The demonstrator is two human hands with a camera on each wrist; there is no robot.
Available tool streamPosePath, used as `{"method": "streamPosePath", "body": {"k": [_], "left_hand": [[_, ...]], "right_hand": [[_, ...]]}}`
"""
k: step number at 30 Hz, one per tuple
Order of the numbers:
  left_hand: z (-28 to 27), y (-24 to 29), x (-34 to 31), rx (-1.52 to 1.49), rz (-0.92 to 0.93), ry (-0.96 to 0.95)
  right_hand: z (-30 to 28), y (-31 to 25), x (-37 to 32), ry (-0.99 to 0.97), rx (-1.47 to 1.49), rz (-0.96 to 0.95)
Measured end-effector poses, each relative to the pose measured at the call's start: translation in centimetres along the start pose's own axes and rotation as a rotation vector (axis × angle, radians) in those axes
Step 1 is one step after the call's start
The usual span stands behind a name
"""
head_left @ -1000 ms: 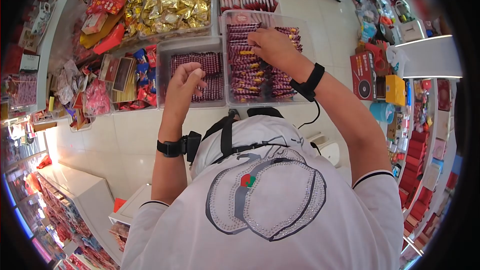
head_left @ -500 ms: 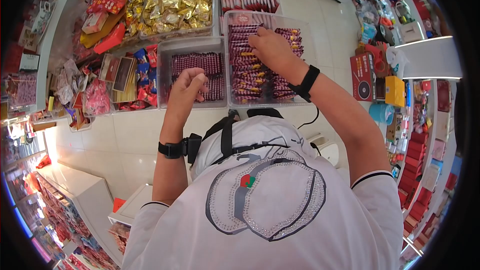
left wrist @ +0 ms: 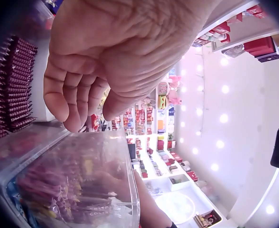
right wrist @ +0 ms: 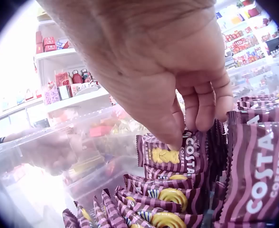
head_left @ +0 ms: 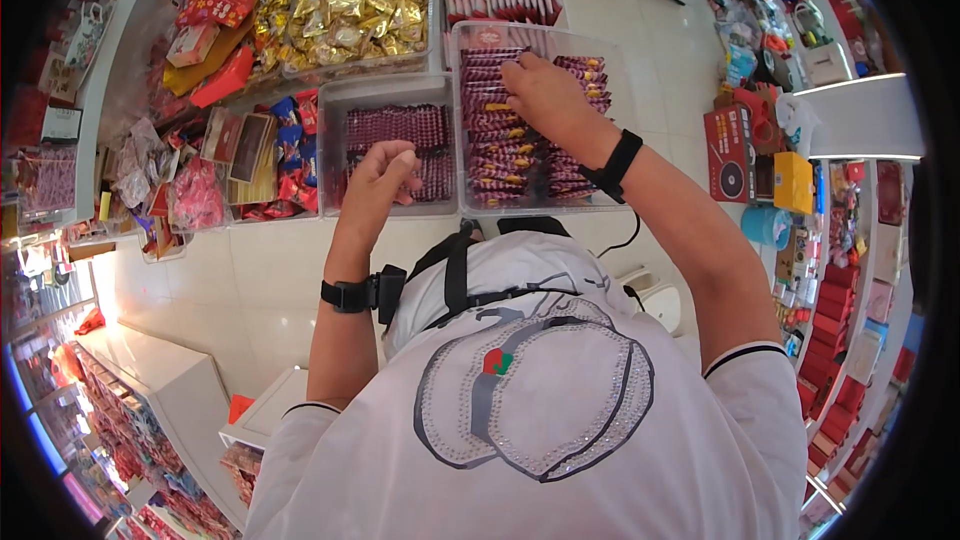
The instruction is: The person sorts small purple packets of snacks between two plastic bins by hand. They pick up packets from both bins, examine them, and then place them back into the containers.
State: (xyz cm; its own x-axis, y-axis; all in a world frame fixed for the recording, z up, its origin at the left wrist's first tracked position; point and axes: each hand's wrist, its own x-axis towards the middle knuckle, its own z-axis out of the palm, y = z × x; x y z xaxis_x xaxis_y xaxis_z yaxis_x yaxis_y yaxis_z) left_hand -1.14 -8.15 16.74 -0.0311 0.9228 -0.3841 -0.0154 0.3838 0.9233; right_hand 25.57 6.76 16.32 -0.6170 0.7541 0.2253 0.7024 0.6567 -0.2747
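Purple striped packets stand in rows in a clear plastic box. At that box's far part, my right hand reaches in from above. Seen from the right wrist, this hand pinches the top of a striped packet, thumb on its near face and fingertips behind. My left hand hovers over a neighbouring bin of smaller dark striped packets. In the left wrist view the left hand has loosely bent fingers and holds nothing.
Gold-wrapped items fill a tray beyond the left bin. Red and white packets lie beyond the clear box. Blue and red packets sit left of the bin; a red box stands far right.
My left hand has turned slightly and dropped a little, its fingers closer together. The right hand stays at nearly the same place over the clear box.
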Motion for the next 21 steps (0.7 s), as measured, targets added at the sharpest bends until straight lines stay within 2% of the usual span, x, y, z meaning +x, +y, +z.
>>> {"method": "streamPosePath", "body": {"k": [4, 9, 13, 17, 21], "left_hand": [[-1.1, -0.1, 0.4, 0.011, -0.009, 0.055], [-3.6, 0.4, 1.2, 0.051, 0.024, 0.169], [-4.9, -0.5, 2.4, 0.075, 0.006, 0.18], [-5.9, -1.1, 3.9, 0.251, -0.104, 0.116], [-7.5, -2.4, 5.9, 0.425, -0.121, 0.127]], "right_hand": [[-2.8, -1.3, 0.3, -0.087, 0.094, 0.107], [-6.7, -2.3, -1.7, -0.095, 0.448, 0.166], [-8.7, -3.8, -4.2, -0.196, 0.626, 0.353], [-7.9, -3.6, -6.3, -0.202, 0.684, 0.411], [-7.7, -3.0, -6.9, -0.193, 0.774, 0.478]]}}
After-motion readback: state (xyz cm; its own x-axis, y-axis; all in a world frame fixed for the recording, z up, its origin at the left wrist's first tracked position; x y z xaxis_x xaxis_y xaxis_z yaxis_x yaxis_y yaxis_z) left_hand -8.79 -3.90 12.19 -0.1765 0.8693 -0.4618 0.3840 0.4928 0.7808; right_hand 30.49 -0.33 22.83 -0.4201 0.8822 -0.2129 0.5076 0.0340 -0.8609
